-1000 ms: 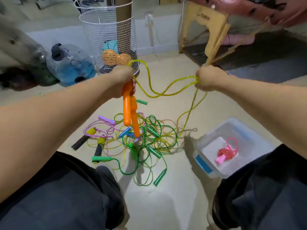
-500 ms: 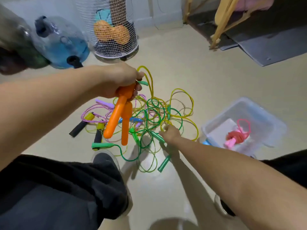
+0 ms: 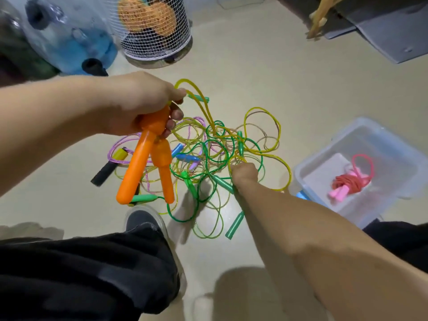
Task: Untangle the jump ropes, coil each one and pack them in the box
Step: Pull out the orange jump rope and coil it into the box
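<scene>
Two orange handles [image 3: 148, 156] sit clamped in my left hand [image 3: 139, 105] with the yellow rope [image 3: 203, 107] looping off them, and my right hand [image 3: 244, 172], which a second ago held that rope taut up high, has dropped into the tangle [image 3: 215, 158] on the floor and looks fisted around yellow strands. So the yellow one isn't free yet; I'm still pulling slack out of the green and purple loops. Exact strand in the right fist is hidden by the knuckles; the box [image 3: 324, 154] at right holds one coiled pink rope [image 3: 347, 184], its near corner cut off by my arm.
</scene>
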